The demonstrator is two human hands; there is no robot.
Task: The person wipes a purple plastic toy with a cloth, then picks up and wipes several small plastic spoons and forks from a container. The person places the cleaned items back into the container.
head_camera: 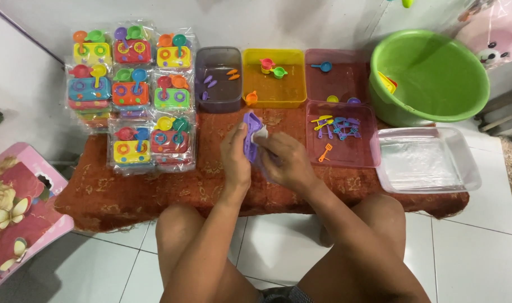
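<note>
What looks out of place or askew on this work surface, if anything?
Little stands out. One orange toy fork lies apart from the utensil pile in the pink tray. The packed toy sets are stacked neatly. Both hands, left hand and right hand, hold a purple toy piece.

The hands are covering most of the purple toy [250,137], so its lower part is hiding inside the grip. Something clear beside it is too blurry to tell. Far right of the grip, the pink bear [494,42] is getting cut off by the edge.
</note>
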